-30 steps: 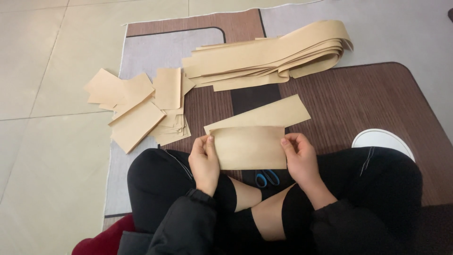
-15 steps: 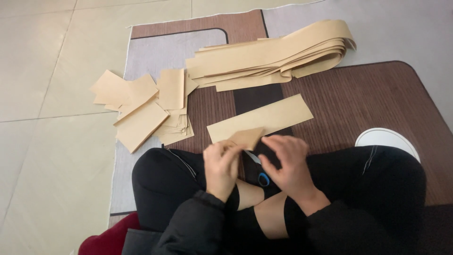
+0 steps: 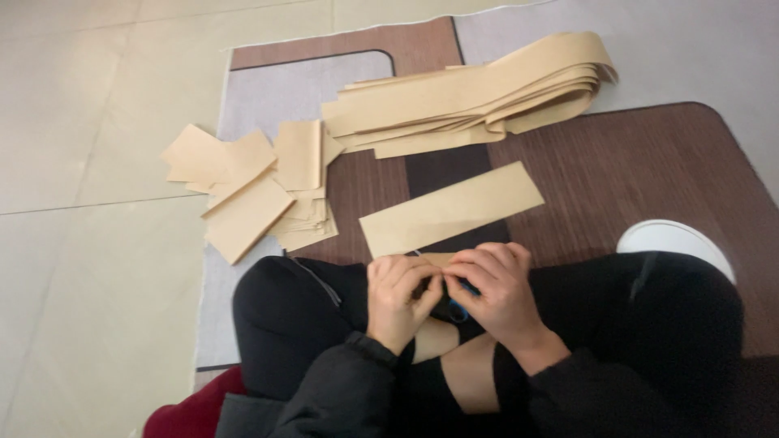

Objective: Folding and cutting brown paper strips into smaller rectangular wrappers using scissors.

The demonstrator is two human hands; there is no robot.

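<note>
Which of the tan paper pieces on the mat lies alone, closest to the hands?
The single long strip just beyond the hands, apart from the small-piece pile and the long stack.

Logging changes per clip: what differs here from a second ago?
The flat tan paper sheet once held spread between both hands is now folded small; left hand and right hand have closed together over it. The loose strip, the long-strip stack and the cut-piece pile lie unchanged.

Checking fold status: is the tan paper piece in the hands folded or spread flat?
Folded small. Only a narrow tan paper piece edge shows above the left hand and right hand, fingertips pinched together over it.
</note>
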